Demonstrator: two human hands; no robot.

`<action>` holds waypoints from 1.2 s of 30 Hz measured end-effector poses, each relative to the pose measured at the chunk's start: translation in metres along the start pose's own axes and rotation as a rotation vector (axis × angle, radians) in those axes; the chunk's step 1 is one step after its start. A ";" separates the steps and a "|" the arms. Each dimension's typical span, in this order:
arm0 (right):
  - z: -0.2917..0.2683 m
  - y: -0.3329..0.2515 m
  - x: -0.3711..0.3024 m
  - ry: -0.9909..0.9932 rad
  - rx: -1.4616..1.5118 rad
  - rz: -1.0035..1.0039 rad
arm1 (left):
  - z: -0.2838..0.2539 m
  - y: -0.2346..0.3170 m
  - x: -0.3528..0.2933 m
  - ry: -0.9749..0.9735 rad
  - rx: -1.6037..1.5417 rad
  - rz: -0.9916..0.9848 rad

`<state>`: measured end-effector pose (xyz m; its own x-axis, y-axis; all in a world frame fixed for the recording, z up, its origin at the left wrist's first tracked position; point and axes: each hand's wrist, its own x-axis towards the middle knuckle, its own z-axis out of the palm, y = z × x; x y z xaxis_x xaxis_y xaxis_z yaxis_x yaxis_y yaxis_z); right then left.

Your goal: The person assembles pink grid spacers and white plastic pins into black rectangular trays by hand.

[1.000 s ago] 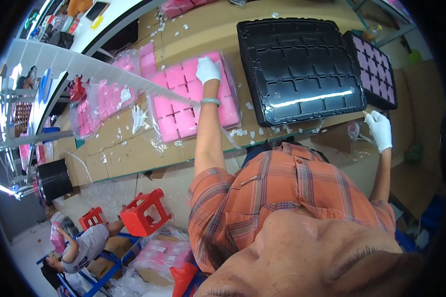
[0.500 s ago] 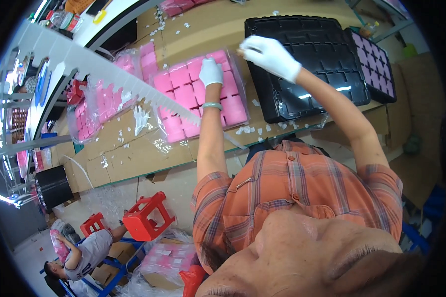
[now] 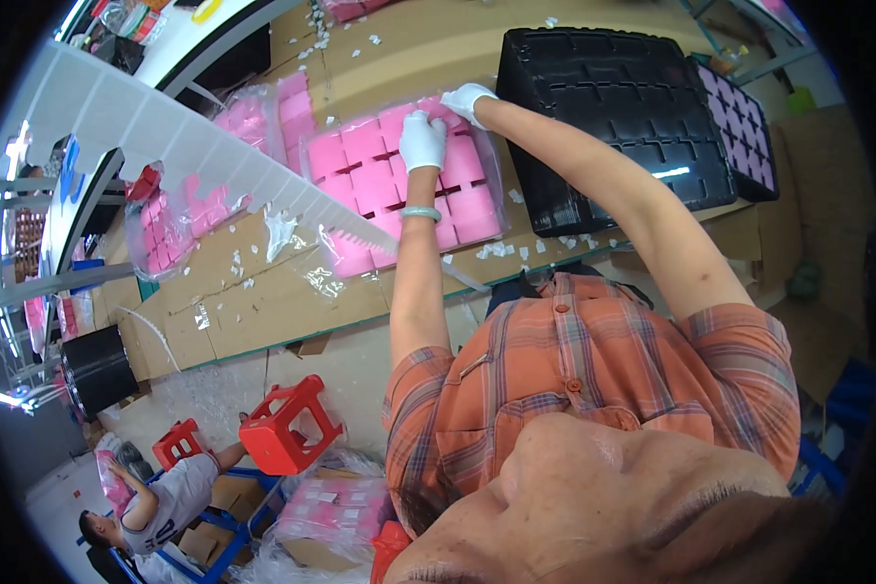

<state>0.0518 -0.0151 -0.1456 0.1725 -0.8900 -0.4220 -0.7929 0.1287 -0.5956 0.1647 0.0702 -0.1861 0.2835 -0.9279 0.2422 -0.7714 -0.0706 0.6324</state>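
On the cardboard-covered table lies a pink foam sheet [image 3: 368,182] cut into square blocks, with clear plastic film around its edges. My left hand [image 3: 422,143], in a white glove, rests on its upper part with the fingers curled inward. By the sheet's far right corner is my right hand [image 3: 468,102], also white-gloved, its fingers bent down and closed at the foam. Whatever lies between the fingertips of either hand is too small or hidden to make out. Just right of the sheet stand stacked black plastic trays [image 3: 603,122].
A black tray with pink foam blocks [image 3: 735,122] stands at the far right. More bagged pink foam [image 3: 165,234] and a white glove [image 3: 279,232] lie left. White scraps [image 3: 496,249] litter the table. Red stools [image 3: 290,426] and a seated person [image 3: 165,506] are at lower left.
My right hand has come left from over the black trays to the foam sheet's far right corner. My left hand stays on the foam, shifted slightly.
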 end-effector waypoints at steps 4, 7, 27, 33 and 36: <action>0.009 0.000 0.000 -0.031 -0.002 -0.074 | -0.012 -0.003 -0.001 -0.042 -0.097 -0.079; 0.010 -0.003 0.004 0.046 -0.325 -0.220 | -0.036 -0.030 0.001 0.129 -0.195 -0.037; -0.014 -0.029 -0.122 0.050 0.200 -0.328 | -0.142 -0.122 -0.004 0.378 -0.092 -0.367; -0.105 -0.002 -0.230 -0.022 0.713 -0.419 | -0.210 -0.019 -0.044 -0.005 -1.297 -0.228; -0.151 0.015 -0.282 0.054 0.793 -0.459 | -0.226 0.023 -0.059 -0.055 -1.465 -0.164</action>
<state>-0.0965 0.1716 0.0677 0.3282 -0.9446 -0.0074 -0.0169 0.0020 -0.9999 0.2590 0.2063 -0.0196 0.2611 -0.9612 0.0891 0.5271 0.2193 0.8210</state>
